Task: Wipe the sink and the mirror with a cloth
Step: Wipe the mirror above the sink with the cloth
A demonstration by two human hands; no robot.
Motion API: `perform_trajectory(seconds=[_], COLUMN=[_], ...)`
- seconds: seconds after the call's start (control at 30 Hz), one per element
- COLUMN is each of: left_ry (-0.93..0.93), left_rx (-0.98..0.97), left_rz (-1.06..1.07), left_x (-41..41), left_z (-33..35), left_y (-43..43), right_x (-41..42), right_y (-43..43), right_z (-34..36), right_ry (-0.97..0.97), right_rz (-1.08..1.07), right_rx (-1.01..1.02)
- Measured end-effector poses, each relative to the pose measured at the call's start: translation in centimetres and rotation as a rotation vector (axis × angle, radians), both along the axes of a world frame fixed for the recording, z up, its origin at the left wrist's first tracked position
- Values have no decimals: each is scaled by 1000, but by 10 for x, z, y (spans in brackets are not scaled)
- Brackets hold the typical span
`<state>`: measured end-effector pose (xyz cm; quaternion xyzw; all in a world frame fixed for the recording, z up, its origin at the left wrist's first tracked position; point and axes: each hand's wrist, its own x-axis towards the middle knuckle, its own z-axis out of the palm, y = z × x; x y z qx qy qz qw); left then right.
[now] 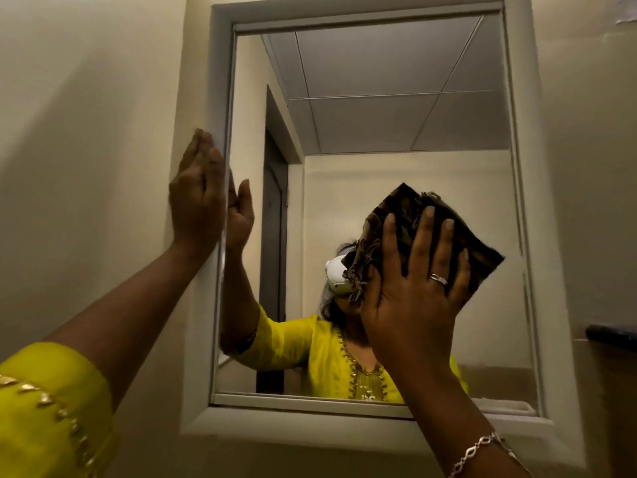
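Head view: right hand [413, 298] presses dark cloth [427, 232] flat against mirror [396, 115]; left hand [196, 198] open on frame [217, 81].

the left arm wears a bright yellow-green fabric sleeve [51, 405] ending below the elbow, its cuff edged with a row of small gold leaf-shaped trims [44, 398]. the right hand [417, 298] carries a thin silver ring [438, 279] on one finger, and a silver chain-link bracelet [482, 450] circles the right wrist.

cloth [406, 215] part-covered by right hand [413, 298], dark object [612, 336] cut by right edge
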<state>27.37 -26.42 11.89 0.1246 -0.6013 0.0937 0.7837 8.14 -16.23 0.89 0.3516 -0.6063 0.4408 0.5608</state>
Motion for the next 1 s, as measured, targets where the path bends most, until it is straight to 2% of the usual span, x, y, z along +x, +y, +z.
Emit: perform_trajectory(seconds=[0.27,0.43,0.67,0.83,1.0], left_ry=[-34,-48,30,63,109], left_rx=[116,203,316,307,251], left_rz=[-264,-325,-581,-495,-169], left_x=[8,10,10,3,-3], left_z=[-9,-35,-83,-108,-121], left_y=[1,6,6,6,6], right_x=[68,97,114,110,101], right_y=[-31,-49,-64,-61,-56], right_z=[7,16,24,16,1], right_ry=[117,176,300,383,452], right_rz=[139,218,206,180,183], right_rx=[107,154,209,280,341])
